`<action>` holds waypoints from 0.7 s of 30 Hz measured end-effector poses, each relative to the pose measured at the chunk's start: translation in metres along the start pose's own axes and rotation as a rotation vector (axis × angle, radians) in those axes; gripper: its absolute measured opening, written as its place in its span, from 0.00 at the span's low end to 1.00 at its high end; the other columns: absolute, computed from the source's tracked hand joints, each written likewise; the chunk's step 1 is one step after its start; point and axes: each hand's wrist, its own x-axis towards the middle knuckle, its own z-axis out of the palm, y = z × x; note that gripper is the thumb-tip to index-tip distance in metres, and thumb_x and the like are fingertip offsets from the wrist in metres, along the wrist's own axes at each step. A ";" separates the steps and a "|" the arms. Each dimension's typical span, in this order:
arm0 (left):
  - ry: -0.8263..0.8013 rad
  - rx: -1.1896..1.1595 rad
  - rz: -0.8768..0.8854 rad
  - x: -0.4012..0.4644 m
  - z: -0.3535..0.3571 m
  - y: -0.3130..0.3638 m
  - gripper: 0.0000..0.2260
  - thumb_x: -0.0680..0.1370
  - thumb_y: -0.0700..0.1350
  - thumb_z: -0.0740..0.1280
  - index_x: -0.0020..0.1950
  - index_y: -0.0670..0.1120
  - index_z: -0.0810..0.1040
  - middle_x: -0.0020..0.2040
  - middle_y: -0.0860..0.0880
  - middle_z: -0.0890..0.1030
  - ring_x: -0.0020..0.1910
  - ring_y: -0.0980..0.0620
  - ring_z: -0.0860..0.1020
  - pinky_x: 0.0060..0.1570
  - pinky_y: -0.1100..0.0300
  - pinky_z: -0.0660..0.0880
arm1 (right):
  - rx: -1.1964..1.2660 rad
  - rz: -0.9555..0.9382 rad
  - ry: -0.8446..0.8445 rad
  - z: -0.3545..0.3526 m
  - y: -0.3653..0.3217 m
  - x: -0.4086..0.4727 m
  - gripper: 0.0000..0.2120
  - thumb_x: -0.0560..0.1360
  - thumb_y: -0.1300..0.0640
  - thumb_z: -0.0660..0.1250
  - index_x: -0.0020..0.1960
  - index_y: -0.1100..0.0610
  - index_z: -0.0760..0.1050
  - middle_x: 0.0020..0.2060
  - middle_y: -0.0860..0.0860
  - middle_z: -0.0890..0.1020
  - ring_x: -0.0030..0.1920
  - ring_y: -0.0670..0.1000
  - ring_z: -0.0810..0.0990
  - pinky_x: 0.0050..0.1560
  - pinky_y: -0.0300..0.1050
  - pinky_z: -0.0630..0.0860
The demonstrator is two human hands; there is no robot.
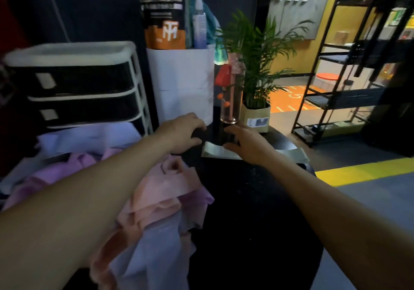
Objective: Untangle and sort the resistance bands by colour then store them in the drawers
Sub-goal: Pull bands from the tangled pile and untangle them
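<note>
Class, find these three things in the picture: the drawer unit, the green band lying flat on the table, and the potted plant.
drawer unit [76, 88], head view, front of the top dark drawer.
green band [220, 152], head view, flat strip between the two hands.
potted plant [255, 50], head view, the green leaves above its pot.

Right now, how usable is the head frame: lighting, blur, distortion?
Head view: foreground dim, so the black table swallows detail; bright yellow room at right is far better lit. Motion blur smears the drawer unit and left edge. Wide-angle bends the shelving. Both hands, left hand and right hand, are soft.
</note>
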 end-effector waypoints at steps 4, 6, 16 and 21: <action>0.064 -0.001 -0.065 -0.052 -0.030 -0.014 0.15 0.75 0.47 0.68 0.62 0.50 0.75 0.59 0.49 0.72 0.58 0.47 0.74 0.56 0.51 0.72 | 0.043 -0.119 -0.005 -0.002 -0.061 -0.002 0.24 0.75 0.53 0.67 0.69 0.57 0.68 0.62 0.58 0.72 0.62 0.59 0.72 0.62 0.48 0.69; 0.091 -0.013 -0.095 -0.079 -0.039 -0.022 0.14 0.75 0.47 0.68 0.61 0.49 0.76 0.57 0.48 0.73 0.56 0.47 0.74 0.56 0.50 0.72 | 0.066 -0.163 -0.031 0.000 -0.090 -0.006 0.24 0.74 0.53 0.68 0.68 0.57 0.68 0.60 0.58 0.73 0.61 0.60 0.72 0.61 0.50 0.70; 0.268 -0.148 -0.331 -0.221 -0.064 -0.079 0.16 0.72 0.48 0.70 0.58 0.46 0.79 0.57 0.46 0.77 0.58 0.48 0.74 0.59 0.53 0.71 | 0.108 -0.300 -0.128 0.026 -0.217 -0.032 0.22 0.75 0.55 0.68 0.67 0.58 0.70 0.62 0.58 0.71 0.63 0.59 0.71 0.63 0.48 0.67; 0.343 -0.204 -0.421 -0.274 -0.062 -0.105 0.15 0.73 0.40 0.71 0.59 0.43 0.78 0.55 0.45 0.75 0.55 0.48 0.75 0.53 0.59 0.69 | 0.025 -0.410 -0.157 0.043 -0.264 -0.035 0.20 0.78 0.58 0.63 0.69 0.58 0.69 0.66 0.56 0.70 0.66 0.56 0.69 0.59 0.39 0.61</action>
